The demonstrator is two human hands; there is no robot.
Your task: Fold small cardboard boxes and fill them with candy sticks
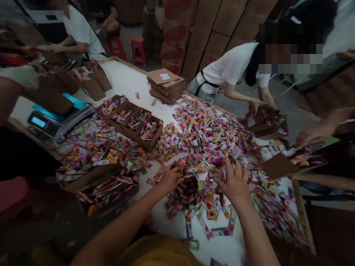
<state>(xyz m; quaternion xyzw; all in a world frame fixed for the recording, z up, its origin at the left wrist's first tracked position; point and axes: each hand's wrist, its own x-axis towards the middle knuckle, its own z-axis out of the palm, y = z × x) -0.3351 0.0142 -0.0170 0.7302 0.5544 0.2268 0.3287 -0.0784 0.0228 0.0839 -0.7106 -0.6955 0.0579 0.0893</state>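
1. Small packets [205, 129] lie heaped across the white desk [119, 78], under and between both hands.
2. Left hand [169, 180] — its grip is half curled, fingers bent down onto the packets; I cannot tell whether it has hold of any.
3. Right hand [235, 183] — its grip is spread wide over the heap, with nothing visibly clasped.
4. Beyond the left hand, brown boxes [152, 143] containing packets stand in a row, near a scale [52, 123].
5. Across the desk, a person in a white shirt [235, 64] handles another box [256, 122].
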